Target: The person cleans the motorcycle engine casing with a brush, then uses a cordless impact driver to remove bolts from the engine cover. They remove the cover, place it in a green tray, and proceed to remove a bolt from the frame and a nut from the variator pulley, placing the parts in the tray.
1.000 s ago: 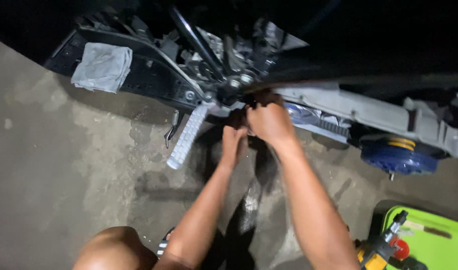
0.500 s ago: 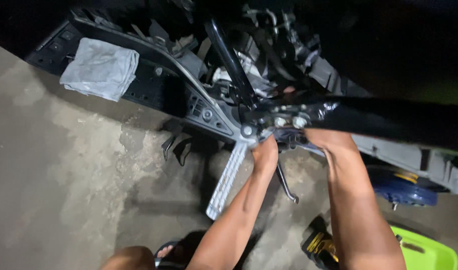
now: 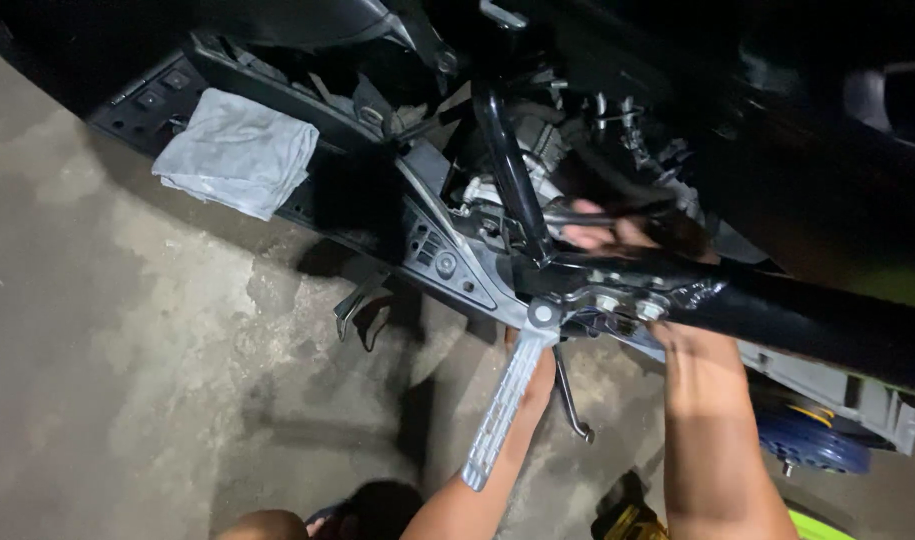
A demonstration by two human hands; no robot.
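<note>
Right hand [image 3: 617, 235] closed on a dark tool inside the motorcycle frame [image 3: 457, 270]; left hand [image 3: 537, 375], grip untellable, braced at six o'clock behind the footrest [image 3: 502, 410].

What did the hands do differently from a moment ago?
The right hand went from below the frame up behind the black tube, fingers around a dark rod. The left hand slid behind the silver footrest. The grey cloth stayed on the footboard.

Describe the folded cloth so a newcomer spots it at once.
Start at the dark scooter frame above the concrete floor. On its black ribbed footboard at upper left lies the folded pale grey cloth. It is the only soft, light thing there; everything around it is black plastic or metal.
</note>
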